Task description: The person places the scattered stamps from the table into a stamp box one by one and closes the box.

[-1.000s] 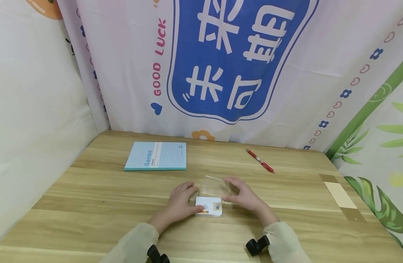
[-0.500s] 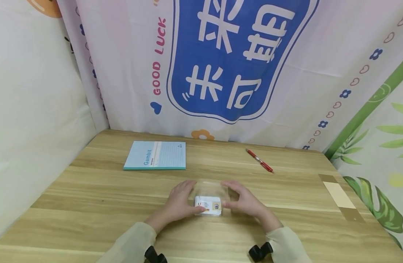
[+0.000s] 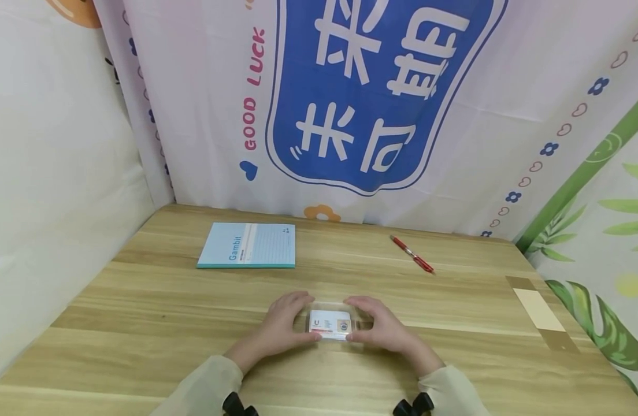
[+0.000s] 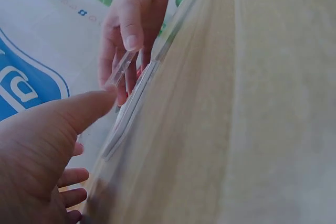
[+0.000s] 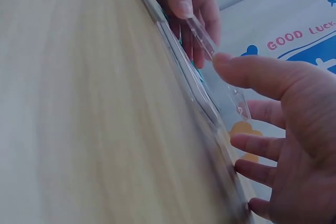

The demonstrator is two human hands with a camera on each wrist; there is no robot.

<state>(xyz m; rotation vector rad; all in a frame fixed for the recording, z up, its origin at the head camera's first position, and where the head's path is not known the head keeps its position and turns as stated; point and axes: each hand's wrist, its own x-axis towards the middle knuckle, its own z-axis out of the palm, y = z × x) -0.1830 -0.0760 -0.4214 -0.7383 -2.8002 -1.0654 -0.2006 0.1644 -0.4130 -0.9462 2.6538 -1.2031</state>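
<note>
A clear plastic lid (image 4: pixel 122 67) is held level between my two hands. It hovers just above a clear case of white cards (image 3: pixel 329 325), with a small gap showing in both wrist views. My left hand (image 3: pixel 281 325) grips the lid's left side, thumb at the near edge and fingers around the far side. Opposite it, my right hand (image 3: pixel 379 326) holds the right side the same way. In the right wrist view the lid (image 5: pixel 202 38) runs from one thumb to the other. The top card bears print and a small square picture.
Behind the hands, a light blue notebook (image 3: pixel 246 245) lies at the back left of the wooden table (image 3: pixel 142 323). A red pen (image 3: pixel 411 254) rests at the back right. Printed curtains (image 3: pixel 210 104) stand along the table's far edge.
The clear lid has come toward me and now sits over the cards. My right hand has moved nearer with it, and the left thumb has shifted off the card's face to the edge.
</note>
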